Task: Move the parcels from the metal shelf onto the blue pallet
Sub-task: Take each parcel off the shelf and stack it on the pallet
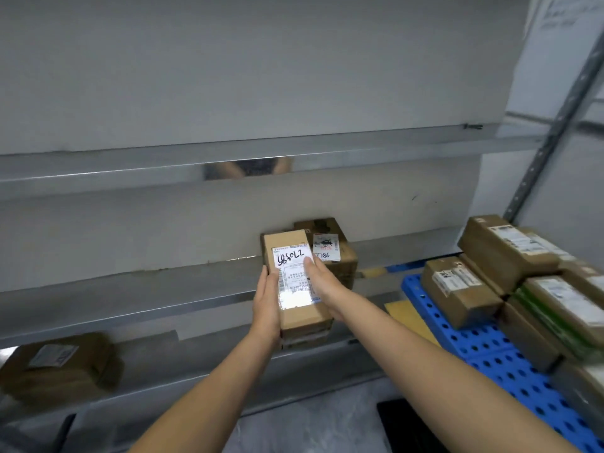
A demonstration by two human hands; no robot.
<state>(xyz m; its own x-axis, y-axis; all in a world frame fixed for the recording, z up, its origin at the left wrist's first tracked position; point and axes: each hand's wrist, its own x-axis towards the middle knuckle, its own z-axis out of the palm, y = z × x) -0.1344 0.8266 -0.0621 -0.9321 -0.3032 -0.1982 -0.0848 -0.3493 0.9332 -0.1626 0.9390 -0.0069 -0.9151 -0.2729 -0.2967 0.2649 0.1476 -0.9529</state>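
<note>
Both hands, left hand [267, 300], right hand [322, 282], clasping labelled parcel [295, 279] (thumbs on top), beside metal shelf [130, 289]

A: What do the hands hold?
B: Left hand [266, 300] and right hand [322, 282] clasp a labelled parcel [295, 282] at the metal shelf [130, 295].
A: And rightward?
B: Stacked parcels [510, 253] on the blue pallet [490, 354].
</note>
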